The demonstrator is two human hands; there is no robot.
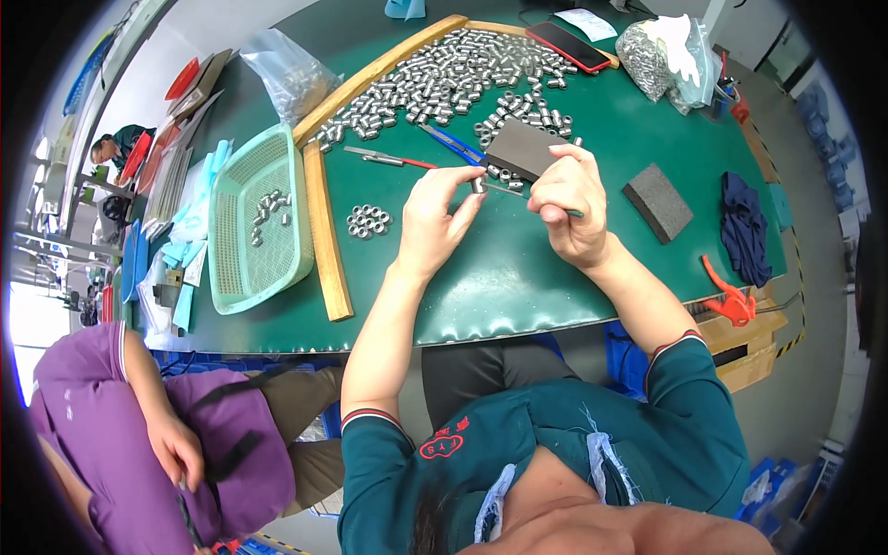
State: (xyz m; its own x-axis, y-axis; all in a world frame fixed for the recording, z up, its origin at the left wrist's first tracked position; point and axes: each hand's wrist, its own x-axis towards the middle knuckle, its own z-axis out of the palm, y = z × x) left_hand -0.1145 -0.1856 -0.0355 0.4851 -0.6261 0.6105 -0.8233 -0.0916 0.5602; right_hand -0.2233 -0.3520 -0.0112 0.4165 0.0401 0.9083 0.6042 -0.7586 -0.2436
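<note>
Pinching one small metal sleeve point(478, 183) in left hand point(435, 222) fingertips; gripping thin tool point(518, 191) in right hand point(569, 205); working tool into bore; next likely needing steady alignment.

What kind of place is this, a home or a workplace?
Most likely a workplace, a small factory bench for finishing metal parts. A heap of metal sleeves lies on a green mat, a mesh basket holds a few more, and the left hand holds one sleeve.
</note>
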